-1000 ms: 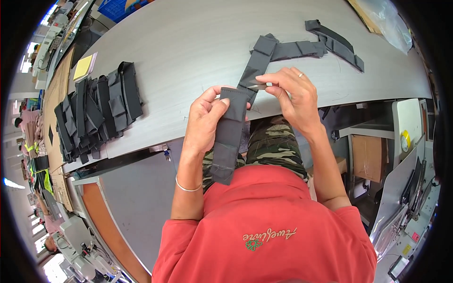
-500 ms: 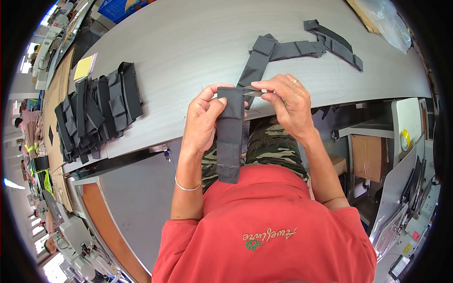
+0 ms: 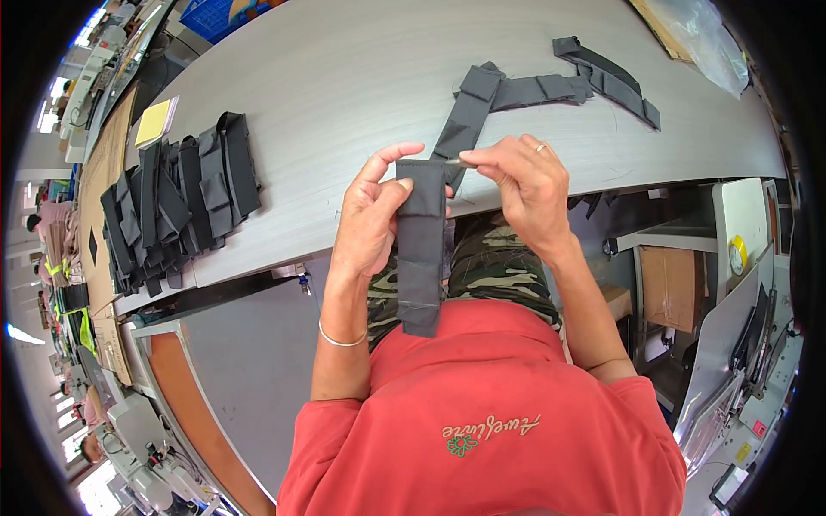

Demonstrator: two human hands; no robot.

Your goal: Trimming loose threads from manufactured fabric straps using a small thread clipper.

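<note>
My left hand (image 3: 372,206) holds a dark grey fabric strip (image 3: 421,232) upright near its upper end, thumb pressed on the front and other fingers behind. The index finger sticks out above the stitched top edge. The strip hangs down over my lap, and a folded flap crosses its upper part. In my right hand (image 3: 527,181) are small metal thread snips (image 3: 453,162), pinched between thumb and fingers. Their blades look closed, and the tips lie at the strip's top right corner. The palm hides most of the snips.
A pile of similar strips (image 3: 176,202) lies on the grey table (image 3: 335,77) at left, beside a yellow paper pad (image 3: 156,122). More strips (image 3: 538,89) lie beyond my hands and at far right. A clear plastic bag (image 3: 710,43) sits in the far right corner.
The snips' blades have gone from spread to closed at the strip's corner. My left index finger has lifted off the top edge. My right thumb and fingers have drawn closer together.
</note>
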